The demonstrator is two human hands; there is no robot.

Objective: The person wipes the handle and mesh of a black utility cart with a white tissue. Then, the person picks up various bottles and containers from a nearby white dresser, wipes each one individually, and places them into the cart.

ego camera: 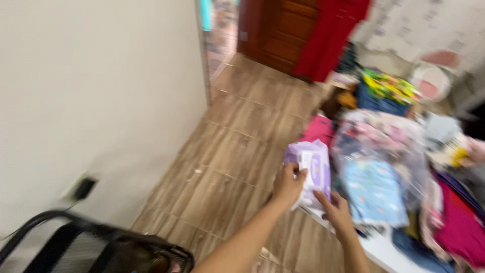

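Wood floor (pixel 237 151) lies open to your left, running to the wall (pixel 91 91); a heap of bagged clothes (pixel 384 167) crowds your right. Your left hand (pixel 288 186) and right hand (pixel 336 212) both grasp a purple pack (pixel 312 167) at the heap's edge.

Purple-and-white packet (pixel 313 167) between left hand (pixel 288 187) and right hand (pixel 336 212). Brown wood-grain floor (pixel 227 156) in plank-like tiles. Plain cream wall (pixel 96 81). Reddish-brown panelled door (pixel 288 28), bright red cloth (pixel 331 35) beside it. Clear bag (pixel 379 167) of pale blue and pink printed fabric. Magenta cloth (pixel 459 227) at right. Black frame (pixel 76 245) at lower left.
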